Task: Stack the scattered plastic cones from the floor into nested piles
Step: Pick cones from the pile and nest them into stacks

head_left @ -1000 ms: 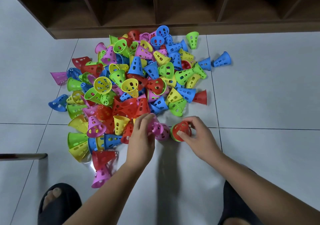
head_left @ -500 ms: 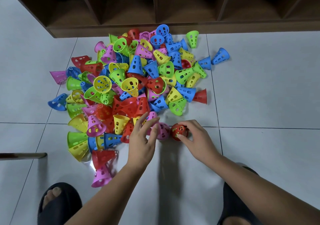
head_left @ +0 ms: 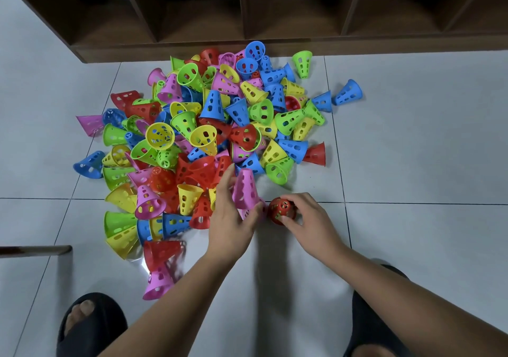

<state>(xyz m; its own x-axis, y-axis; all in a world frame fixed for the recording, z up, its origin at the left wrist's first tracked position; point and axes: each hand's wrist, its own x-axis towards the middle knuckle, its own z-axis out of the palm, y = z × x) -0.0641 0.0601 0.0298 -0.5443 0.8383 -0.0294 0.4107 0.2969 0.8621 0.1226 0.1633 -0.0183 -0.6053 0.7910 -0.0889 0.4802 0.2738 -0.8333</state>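
Left hand [head_left: 229,219] grips pink cone [head_left: 244,188]; right hand [head_left: 308,219] holds red cone [head_left: 281,209].

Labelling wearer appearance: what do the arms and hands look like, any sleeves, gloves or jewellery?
The left hand and right hand are bare: no gloves, and no rings show. The left forearm and right forearm are bare to the frame edge, with no sleeve, watch or band in view. Black slippers on the feet.

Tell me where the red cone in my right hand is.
In the head view, the red cone is at the pile's near edge, gripped by the right hand, just right of the pink cone the left hand holds.
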